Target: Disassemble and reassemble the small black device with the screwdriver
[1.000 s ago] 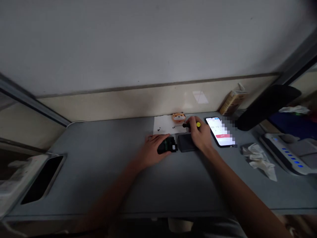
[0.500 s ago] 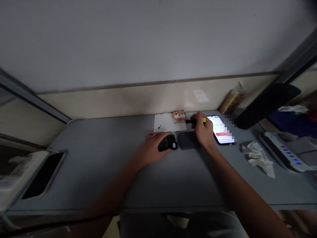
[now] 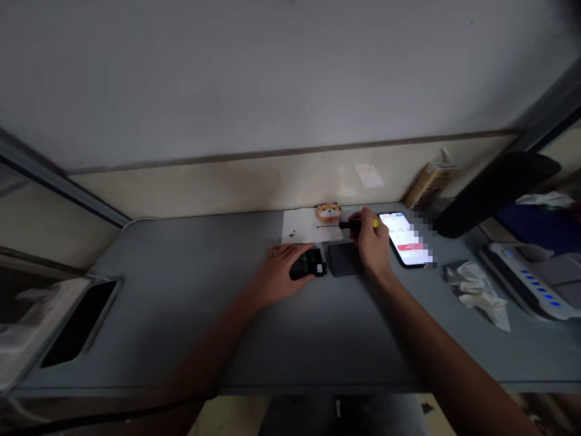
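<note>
My left hand (image 3: 279, 275) grips a small black device with a green circuit board (image 3: 312, 263), thumb on the near side and fingers over the far side. In my right hand (image 3: 374, 245) is a screwdriver (image 3: 348, 224) with a black and yellow handle. Its thin shaft points left over a white sheet of paper (image 3: 302, 224). Several tiny dark bits, probably screws (image 3: 292, 234), lie on that sheet. Beneath my right hand, a flat dark grey piece (image 3: 342, 260) rests on the desk, partly covered by the hand. An orange animal-face case (image 3: 329, 212) sits behind the screwdriver.
A lit phone (image 3: 403, 239) lies right of my right hand. Farther right are crumpled tissue (image 3: 479, 293), a power strip (image 3: 526, 281), a drink carton (image 3: 431, 184) and a black cylindrical object (image 3: 494, 191). Another phone (image 3: 79, 324) leans at the desk's left end.
The view has shifted slightly. The screwdriver's shaft has moved a little left and down over the paper. My left hand stays on the device.
</note>
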`<state>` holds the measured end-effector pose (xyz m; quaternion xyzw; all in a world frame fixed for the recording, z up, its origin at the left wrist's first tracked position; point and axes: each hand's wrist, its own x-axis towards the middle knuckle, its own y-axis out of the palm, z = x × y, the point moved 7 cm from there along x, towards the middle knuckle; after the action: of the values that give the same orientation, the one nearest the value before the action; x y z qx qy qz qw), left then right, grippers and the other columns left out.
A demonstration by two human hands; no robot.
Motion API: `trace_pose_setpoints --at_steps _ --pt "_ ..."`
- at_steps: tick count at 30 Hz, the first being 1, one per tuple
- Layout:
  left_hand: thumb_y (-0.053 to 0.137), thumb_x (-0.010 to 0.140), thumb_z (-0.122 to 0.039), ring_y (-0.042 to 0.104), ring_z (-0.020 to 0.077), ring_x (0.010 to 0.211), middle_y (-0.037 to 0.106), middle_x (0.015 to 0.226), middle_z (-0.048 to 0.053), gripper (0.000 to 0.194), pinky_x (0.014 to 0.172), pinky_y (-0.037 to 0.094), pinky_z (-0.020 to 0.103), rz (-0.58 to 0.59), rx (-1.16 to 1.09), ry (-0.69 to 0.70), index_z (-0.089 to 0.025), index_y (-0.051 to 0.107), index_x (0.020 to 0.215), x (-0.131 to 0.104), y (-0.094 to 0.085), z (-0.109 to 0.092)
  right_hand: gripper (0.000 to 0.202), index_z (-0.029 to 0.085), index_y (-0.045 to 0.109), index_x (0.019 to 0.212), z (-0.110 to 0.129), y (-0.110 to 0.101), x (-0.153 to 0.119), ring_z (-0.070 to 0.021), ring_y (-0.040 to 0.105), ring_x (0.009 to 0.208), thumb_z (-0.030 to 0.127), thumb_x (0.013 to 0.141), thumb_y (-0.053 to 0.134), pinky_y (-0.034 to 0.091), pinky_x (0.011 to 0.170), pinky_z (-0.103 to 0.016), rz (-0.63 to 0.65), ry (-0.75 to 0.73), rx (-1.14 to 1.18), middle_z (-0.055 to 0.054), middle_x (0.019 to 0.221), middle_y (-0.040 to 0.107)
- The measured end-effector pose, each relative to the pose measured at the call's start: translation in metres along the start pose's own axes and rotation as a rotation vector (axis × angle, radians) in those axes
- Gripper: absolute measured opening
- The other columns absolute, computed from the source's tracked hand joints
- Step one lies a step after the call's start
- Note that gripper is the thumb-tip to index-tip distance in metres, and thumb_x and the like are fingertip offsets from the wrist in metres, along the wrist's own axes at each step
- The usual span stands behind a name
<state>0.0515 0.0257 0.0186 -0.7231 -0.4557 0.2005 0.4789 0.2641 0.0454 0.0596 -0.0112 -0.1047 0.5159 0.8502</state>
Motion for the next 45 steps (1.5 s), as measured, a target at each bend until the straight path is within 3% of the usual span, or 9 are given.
trace_pose_setpoints --at_steps 10,18,27,45 --pt "0.070 0.092 -0.042 0.053 0.0303 0.134 0.061 0.144 0.006 0.060 0.116 0.033 0.050 0.012 -0.004 -0.014 -0.034 0.048 0.147 -0.001 0.003 0.003 0.051 0.022 0.061 0.073 -0.002 0.000 0.000 -0.0150 0.050 0.054 0.066 0.093 0.044 0.038 0.055 -0.029 0.002 -0.030 0.007 0.003 0.055 0.052" --pt "0.071 0.091 -0.039 0.055 0.0299 0.132 0.064 0.140 0.006 0.058 0.115 0.035 0.049 -0.010 0.002 0.008 -0.034 0.051 0.145 -0.001 0.001 0.002 0.056 0.022 0.060 0.070 -0.004 0.001 0.000 -0.0154 0.050 0.055 0.072 0.090 0.043 0.037 0.053 -0.029 0.023 0.003 0.024 0.003 0.055 0.052" --pt "0.074 0.089 -0.038 0.055 0.0298 0.132 0.063 0.142 0.006 0.060 0.115 0.034 0.048 -0.009 -0.023 -0.025 -0.032 0.052 0.144 -0.001 -0.002 0.000 0.059 0.022 0.060 0.068 -0.012 -0.002 0.006 -0.0120 0.041 0.038 0.076 0.086 0.045 0.030 0.041 -0.027 0.033 0.144 0.085 0.003 0.046 0.048" --pt "0.077 0.086 -0.034 0.056 0.0302 0.130 0.065 0.136 0.007 0.063 0.115 0.037 0.049 -0.035 -0.091 -0.036 -0.032 0.052 0.143 0.000 -0.002 -0.003 0.068 0.023 0.058 0.058 -0.008 -0.011 0.007 -0.0122 0.038 0.033 0.083 0.083 0.042 0.029 0.036 -0.027 -0.015 0.154 0.109 0.003 0.038 0.044"
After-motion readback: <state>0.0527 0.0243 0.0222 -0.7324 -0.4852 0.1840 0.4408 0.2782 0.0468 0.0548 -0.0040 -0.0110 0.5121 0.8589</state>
